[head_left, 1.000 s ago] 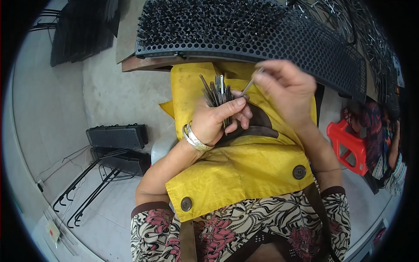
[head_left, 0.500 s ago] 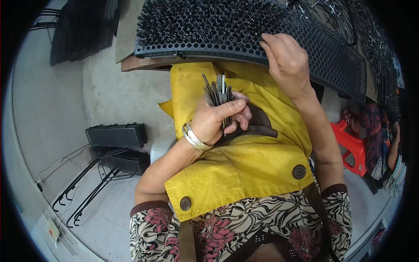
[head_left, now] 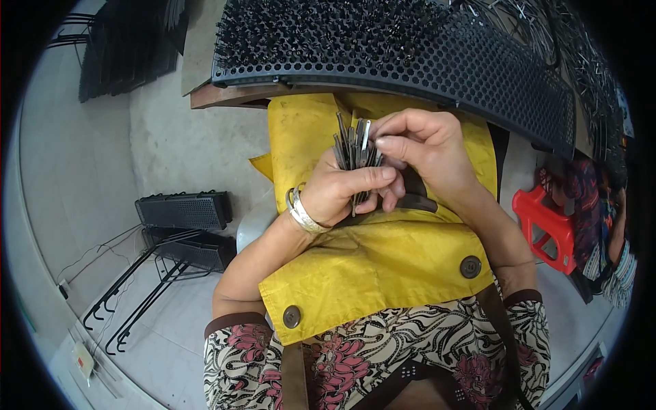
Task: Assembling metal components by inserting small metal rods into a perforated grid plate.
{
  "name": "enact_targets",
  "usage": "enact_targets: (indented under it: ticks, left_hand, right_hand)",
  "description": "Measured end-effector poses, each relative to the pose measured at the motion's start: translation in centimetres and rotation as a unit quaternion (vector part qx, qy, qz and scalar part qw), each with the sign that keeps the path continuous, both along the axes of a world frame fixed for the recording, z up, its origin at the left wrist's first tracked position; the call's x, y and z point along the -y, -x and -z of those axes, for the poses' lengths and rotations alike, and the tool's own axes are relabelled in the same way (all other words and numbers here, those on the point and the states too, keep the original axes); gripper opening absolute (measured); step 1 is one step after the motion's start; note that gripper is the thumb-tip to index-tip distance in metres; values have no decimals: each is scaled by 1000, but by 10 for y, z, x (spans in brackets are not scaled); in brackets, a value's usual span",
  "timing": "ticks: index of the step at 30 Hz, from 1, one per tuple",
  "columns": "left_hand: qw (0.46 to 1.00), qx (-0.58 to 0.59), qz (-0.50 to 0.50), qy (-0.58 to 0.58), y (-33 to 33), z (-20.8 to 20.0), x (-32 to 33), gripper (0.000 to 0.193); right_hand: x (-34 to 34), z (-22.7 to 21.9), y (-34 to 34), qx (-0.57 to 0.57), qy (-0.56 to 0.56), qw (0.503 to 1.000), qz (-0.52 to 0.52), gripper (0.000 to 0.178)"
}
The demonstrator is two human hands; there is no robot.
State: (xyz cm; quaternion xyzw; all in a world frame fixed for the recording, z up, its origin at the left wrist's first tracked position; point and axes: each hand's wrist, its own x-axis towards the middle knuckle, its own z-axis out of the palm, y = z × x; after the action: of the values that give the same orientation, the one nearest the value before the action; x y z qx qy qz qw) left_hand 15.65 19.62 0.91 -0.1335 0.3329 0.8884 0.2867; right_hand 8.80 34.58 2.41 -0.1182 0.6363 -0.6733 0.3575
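Observation:
My left hand (head_left: 336, 188) is wrapped round a bundle of thin dark metal strips (head_left: 352, 147), held upright over the yellow apron (head_left: 383, 253). Some of the strips have flat ends, and one shines brighter than the others. My right hand (head_left: 441, 150) is at the bundle's upper right side, thumb and forefinger pinched close to the strip tips. What lies in that pinch is too small to make out. Beyond both hands stands a black perforated rack (head_left: 506, 96), its left part crowded with upright dark pieces (head_left: 321, 34) and its right part showing bare holes.
The rack rests on a wooden-edged table (head_left: 225, 96). Loose metal strips (head_left: 581, 89) lie heaped at the far right. To the left, more black racks (head_left: 184, 212) stand on the floor near hooked rods (head_left: 137, 287). A red stool (head_left: 547, 225) and another person's arm (head_left: 618, 219) are at right.
My right hand has come down from the rack's edge toward me and to the left, reaching the bundle. My left hand has shifted slightly right, still holding the strips.

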Motion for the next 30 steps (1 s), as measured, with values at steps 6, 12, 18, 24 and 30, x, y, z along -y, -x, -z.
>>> enact_targets:
  ticks: [6, 12, 18, 24, 30]
  left_hand:
    - [997, 18, -67, 42, 1, -2, -3, 18]
    - [992, 42, -92, 73, 0, 0, -2, 16]
    - [990, 42, -111, 82, 0, -3, -4, 17]
    - [992, 32, -83, 84, 1, -2, -2, 17]
    - [991, 35, -111, 66, -1, 1, -2, 16]
  right_hand:
    - [-5, 8, 1, -37, 34, 989, 143, 7]
    - [-6, 5, -1, -60, -4, 988, 140, 8]
    - [-3, 9, -5, 4, 47, 983, 180, 12]
    - [-10, 6, 3, 7, 49, 979, 196, 17]
    - [-16, 1, 35, -232, 36, 935, 264, 18]
